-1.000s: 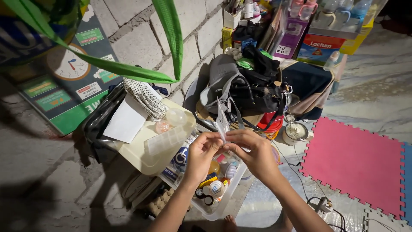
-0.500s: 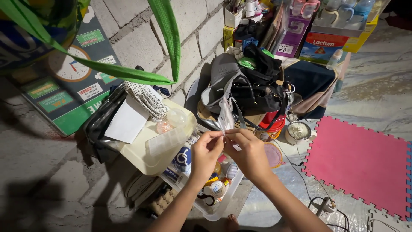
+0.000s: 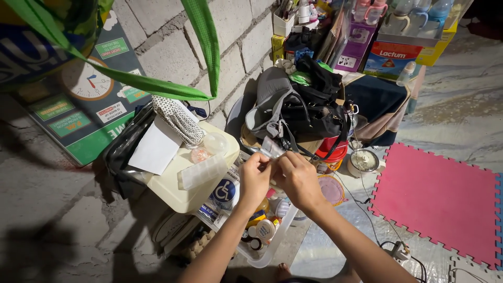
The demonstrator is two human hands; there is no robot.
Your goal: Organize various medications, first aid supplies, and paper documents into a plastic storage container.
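Note:
Both my hands meet over a clear plastic bin [image 3: 272, 246] of small jars and bottles. My left hand [image 3: 253, 179] and my right hand [image 3: 296, 179] pinch a small clear plastic packet [image 3: 271, 147] between their fingertips; only its upper edge shows above the fingers. The packet sits low, folded down close to my knuckles. Just behind it lies a heap of grey and black bags [image 3: 301, 107].
A cream lid [image 3: 175, 183] at the left carries a white paper, a spotted cloth, round clear balls and a pill organiser. A red bucket [image 3: 331, 151], a small pot [image 3: 362, 161], a pink foam mat [image 3: 437, 196], power cords and stacked boxes surround the bags. Green straps hang overhead.
The packet stood tall above my fingers a second ago; now it is lowered and folded down, with my hands moved slightly up and closer together.

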